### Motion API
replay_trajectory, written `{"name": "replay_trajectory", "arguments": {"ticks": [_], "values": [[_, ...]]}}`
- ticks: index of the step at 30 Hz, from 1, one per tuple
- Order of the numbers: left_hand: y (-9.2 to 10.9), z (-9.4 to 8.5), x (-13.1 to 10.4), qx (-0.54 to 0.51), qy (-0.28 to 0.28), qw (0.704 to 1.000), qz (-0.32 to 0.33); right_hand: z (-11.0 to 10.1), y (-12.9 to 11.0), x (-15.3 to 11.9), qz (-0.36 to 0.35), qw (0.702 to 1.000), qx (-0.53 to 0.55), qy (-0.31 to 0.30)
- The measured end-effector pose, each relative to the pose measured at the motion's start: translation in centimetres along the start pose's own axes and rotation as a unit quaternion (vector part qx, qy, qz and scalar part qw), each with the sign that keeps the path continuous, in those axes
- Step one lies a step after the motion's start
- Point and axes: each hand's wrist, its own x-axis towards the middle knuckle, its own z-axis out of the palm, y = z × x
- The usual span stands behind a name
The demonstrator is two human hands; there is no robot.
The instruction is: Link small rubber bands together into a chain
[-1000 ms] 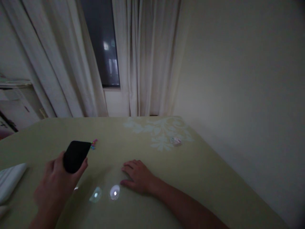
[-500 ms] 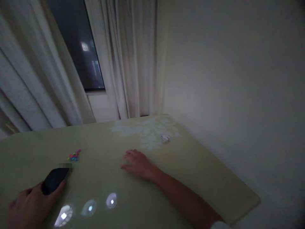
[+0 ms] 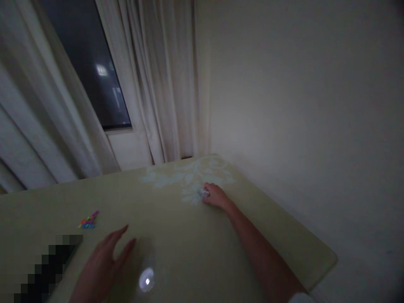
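Note:
My right hand (image 3: 215, 196) is closed on a small whitish item (image 3: 205, 193), partly hidden by the fingers, over the white floral pattern of the table. My left hand (image 3: 105, 263) hovers at the lower left with thumb and fingers apart and nothing between them. Left of it a dark, flat object (image 3: 52, 269) lies on the table, much of it pixelated. Beyond my left hand sits a little heap of small multicoloured pieces (image 3: 89, 220).
The pale green table (image 3: 170, 235) meets a plain wall (image 3: 293, 126) along its right side. Long curtains (image 3: 167, 84) and a dark window (image 3: 91, 63) stand behind its far edge. A lamp's reflection shows near the front.
My left hand has let go of the dark object and moved right. My right hand has reached right and forward and closed on the small whitish item. The view has shifted slightly.

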Motion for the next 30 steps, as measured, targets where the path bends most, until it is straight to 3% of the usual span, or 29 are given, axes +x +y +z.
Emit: {"name": "replay_trajectory", "arguments": {"ticks": [2, 4, 7, 13, 20, 30], "values": [[5.2, 1.2, 0.3, -0.039, -0.058, 0.995, 0.072, 0.8, -1.5, -1.2, -0.081, 0.995, 0.03, -0.042], [9.1, 2.3, 0.5, -0.069, -0.099, 0.986, 0.117, 1.8, -3.0, -3.0, -0.151, 0.984, 0.062, -0.074], [11.7, 3.9, 0.9, -0.103, -0.152, 0.974, 0.132, 3.1, -4.3, -6.0, -0.288, 0.94, 0.147, -0.113], [10.1, 5.3, 0.4, -0.219, -0.211, 0.948, 0.092, 4.0, -4.2, -8.7, -0.261, 0.941, 0.194, -0.099], [10.4, 3.7, 0.1, -0.241, -0.228, 0.94, 0.084, 2.9, -5.2, -9.2, -0.272, 0.931, 0.195, -0.144], [11.0, 3.1, 0.2, -0.213, -0.228, 0.946, 0.088, 3.1, -4.8, -9.2, -0.279, 0.922, 0.23, -0.139]]}}
